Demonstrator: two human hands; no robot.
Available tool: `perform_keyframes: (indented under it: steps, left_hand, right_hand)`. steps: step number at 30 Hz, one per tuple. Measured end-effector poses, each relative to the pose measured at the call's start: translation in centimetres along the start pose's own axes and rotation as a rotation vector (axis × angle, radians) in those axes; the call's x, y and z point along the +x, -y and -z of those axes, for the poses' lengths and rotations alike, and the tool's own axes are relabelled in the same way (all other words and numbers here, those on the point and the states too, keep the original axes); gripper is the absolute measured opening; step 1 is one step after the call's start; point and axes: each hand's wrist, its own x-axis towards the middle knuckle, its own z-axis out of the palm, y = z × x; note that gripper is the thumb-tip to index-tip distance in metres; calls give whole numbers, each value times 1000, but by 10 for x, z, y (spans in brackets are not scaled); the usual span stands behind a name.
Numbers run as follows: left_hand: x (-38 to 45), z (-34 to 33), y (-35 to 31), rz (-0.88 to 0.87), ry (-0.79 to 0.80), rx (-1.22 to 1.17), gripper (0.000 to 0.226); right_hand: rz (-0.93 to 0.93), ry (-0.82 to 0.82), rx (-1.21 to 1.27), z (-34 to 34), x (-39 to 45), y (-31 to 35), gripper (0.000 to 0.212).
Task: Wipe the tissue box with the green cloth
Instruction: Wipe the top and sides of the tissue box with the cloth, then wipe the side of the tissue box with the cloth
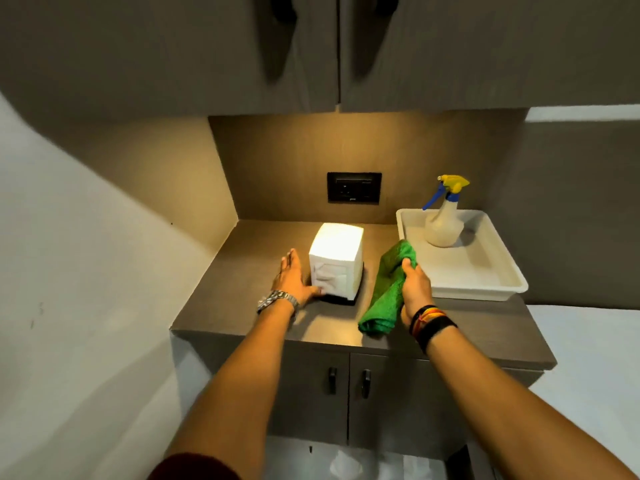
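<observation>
A white cube-shaped tissue box [337,258] stands on a dark base in the middle of the grey counter, with tissue showing on its near face. My left hand [292,278] lies flat on the counter against the box's left side, fingers spread, thumb touching the lower front corner. My right hand [414,289] is closed around a green cloth [386,289], which hangs down to the counter just right of the box and does not touch it.
A white plastic tray [485,271] sits at the right of the counter [242,306] and holds a spray bottle [443,220] with a blue and yellow trigger. A black wall socket [354,187] is behind the box. Cabinets hang overhead; cupboard doors [346,393] are below.
</observation>
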Motion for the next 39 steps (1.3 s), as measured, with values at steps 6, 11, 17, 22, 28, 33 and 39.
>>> perform_keyframes:
  steps: [6,11,17,22,28,33,39]
  left_hand:
    - [-16,39,-33,-458,-129,200,71]
    - [4,20,-91,-462,-51,384,55]
    - [18,4,-92,-501,-45,460,51]
    - [22,1,-88,-542,-73,453,56]
    - [29,-1,-81,-560,-84,440,57]
    - [28,-2,-82,-560,-84,431,57]
    - [28,-2,-82,-536,-86,423,58]
  right_hand:
    - [-136,-39,123,-13,-4,-30,48]
    - [-168,35,105,-32,-15,-39,52]
    - [-154,82,35,-44,-9,-57,50]
    - [-162,78,54,-61,20,-48,58]
    - [37,132,-13,-61,-16,-48,47]
    - [6,84,-35,-52,-11,-64,45]
    - [-35,85,-35,-67,26,-30,45]
